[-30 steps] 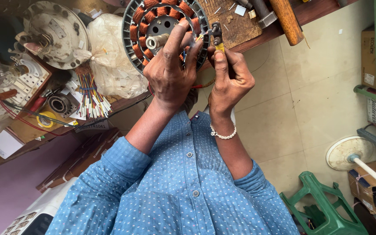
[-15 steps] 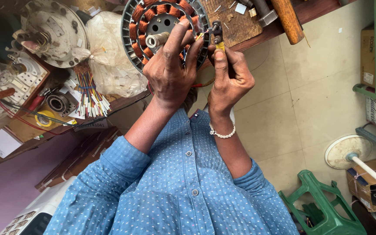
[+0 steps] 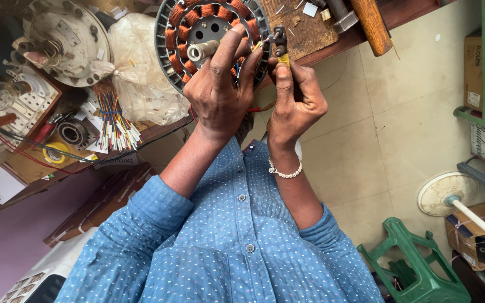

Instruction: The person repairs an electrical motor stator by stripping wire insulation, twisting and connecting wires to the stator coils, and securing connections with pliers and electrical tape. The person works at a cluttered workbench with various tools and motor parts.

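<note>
Little has changed over the last second: both hands stay at the stator [image 3: 197,22], and only the view has drifted a touch. The stator, a round plate ringed with copper coils, lies on the wooden worktop [image 3: 310,33] at its near edge. The left hand [image 3: 214,95] still lies spread over the stator's near side, fingers pressed on the coils beside the hub, steadying it. The right hand [image 3: 296,104] remains clenched round a small tool [image 3: 279,42] with a yellow grip, its dark tip held at the stator's right rim, just beside the left fingertips. What the tip bites on is too small to tell. Since neither hand has let go or shifted, the work at that rim spot looks to be mid-step, with fine handling going on rather than any repositioning.

Right of the stator lies a wooden handle [image 3: 371,22]. Left of it sit a clear bag [image 3: 136,67], a bundle of coloured wires [image 3: 113,120] and a round metal cover [image 3: 65,39]
</note>
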